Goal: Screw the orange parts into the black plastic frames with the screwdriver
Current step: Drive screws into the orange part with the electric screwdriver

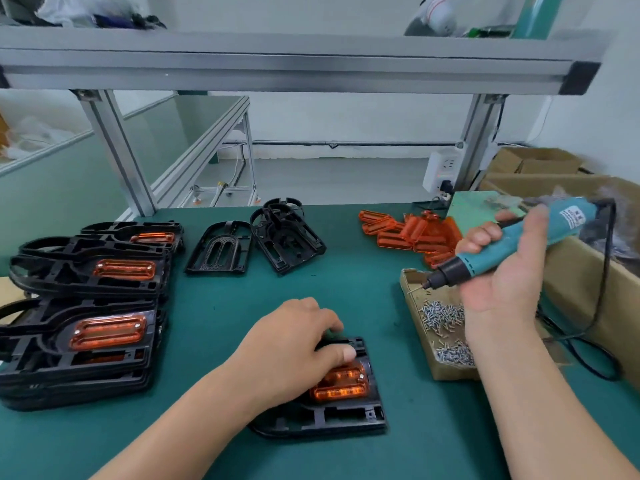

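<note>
Gripping the screwdriver (512, 245), label (573, 216) illegible, is the right hand (502, 275); left hand (294, 344) holds black frame (346, 417).

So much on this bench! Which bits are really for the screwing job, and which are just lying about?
For the job: screwdriver in right hand; black frame with orange part, held by left hand; screw tray; loose orange parts; empty frames; finished stacks.
Lying about: far cardboard boxes; bags on the top shelf.
</note>
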A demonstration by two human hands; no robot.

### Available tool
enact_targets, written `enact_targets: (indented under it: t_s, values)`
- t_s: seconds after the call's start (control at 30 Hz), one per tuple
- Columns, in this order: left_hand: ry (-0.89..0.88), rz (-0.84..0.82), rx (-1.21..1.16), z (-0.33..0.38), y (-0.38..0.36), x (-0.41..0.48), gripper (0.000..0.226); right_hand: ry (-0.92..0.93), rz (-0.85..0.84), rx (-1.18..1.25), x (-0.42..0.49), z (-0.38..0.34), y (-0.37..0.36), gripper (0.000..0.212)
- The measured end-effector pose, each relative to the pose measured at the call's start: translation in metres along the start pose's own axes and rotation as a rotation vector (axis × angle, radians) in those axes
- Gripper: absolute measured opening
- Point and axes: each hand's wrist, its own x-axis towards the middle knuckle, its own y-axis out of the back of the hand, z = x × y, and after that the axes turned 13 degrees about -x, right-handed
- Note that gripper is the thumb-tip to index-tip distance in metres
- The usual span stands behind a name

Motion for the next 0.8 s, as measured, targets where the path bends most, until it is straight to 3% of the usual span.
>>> enact_targets:
  t_s: [0.2, 0.47, 0.67, 0.8]
  values:
    - [-0.122, 0.120, -0.022, 0.016, -0.004, 0.012, 0.021, 0.007, 0.124, 0.070, 0.012, -0.003, 0.017, 0.034]
    - [-0.398, 0.053, -0.031, 0.074, -0.028, 0.043, 0.019, 0.019, 0.265, 0.064, 0.020, -0.007, 0.025, 0.033]
    - [-0.459, -0.026, 0.403, 0.113, -0.047, 0.072, 0.024, 0.030, 0.283, 0.035, 0.019, -0.005, 0.027, 0.033]
    - [-0.438, -0.107, 0.462, 0.124, -0.053, 0.082, 0.020, 0.026, 0.273, 0.025, 0.020, -0.004, 0.027, 0.032]
